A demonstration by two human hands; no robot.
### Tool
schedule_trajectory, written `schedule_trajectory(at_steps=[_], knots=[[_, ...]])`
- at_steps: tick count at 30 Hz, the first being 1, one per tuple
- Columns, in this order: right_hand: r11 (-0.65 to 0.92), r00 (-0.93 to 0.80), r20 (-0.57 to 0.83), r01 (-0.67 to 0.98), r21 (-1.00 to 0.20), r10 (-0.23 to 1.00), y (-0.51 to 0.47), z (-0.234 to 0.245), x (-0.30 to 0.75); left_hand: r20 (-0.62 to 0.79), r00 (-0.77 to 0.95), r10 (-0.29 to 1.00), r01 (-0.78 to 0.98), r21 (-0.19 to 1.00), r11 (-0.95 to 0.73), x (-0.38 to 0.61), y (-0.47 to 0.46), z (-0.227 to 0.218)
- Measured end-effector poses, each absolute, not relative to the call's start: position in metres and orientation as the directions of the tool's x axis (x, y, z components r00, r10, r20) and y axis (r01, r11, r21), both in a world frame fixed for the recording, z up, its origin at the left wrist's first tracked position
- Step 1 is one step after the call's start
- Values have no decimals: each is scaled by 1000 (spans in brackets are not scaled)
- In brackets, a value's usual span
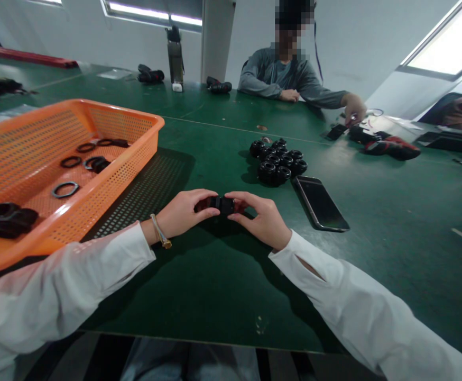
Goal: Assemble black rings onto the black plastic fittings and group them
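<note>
A small, stubby black part (223, 205), shiny & maybe plastic, is held just above or on the dark green table (215, 296); can't tell which. It's to the R of the big orange plastic basket w/ holes (108, 190), past the basket's shadow.

L hand (185, 211) has its thumb & fingers pinched on the end nearest the basket. R hand (262, 217) pinches the end farthest from the basket. So each grip is closed on the part, & neither hand is nearer to it. Its long way seems to run b/w the hands, side to side, pointing to & from the basket. Can't tell if it's 1 pc or 2.

Farther R of the basket, past the hands, sits a pile of round, shiny black parts (278, 161), w/ a flat dark phone w/ a silver edge (321, 203) next to it. In the basket: a thin silver-grey metal ring (65, 197) & a chunky black part (17, 222).
</note>
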State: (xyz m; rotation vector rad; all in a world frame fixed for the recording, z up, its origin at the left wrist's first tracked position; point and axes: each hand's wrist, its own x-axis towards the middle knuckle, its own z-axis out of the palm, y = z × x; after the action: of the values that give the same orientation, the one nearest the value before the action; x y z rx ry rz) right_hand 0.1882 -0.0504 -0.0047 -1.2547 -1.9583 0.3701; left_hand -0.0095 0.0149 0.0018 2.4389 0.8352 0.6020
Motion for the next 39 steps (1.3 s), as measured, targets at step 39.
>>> schedule_trajectory(at_steps=[39], knots=[[424, -217, 384, 660, -620, 898, -50, -3, 188, 267, 714, 647, 428, 565, -705, -9, 15, 1]])
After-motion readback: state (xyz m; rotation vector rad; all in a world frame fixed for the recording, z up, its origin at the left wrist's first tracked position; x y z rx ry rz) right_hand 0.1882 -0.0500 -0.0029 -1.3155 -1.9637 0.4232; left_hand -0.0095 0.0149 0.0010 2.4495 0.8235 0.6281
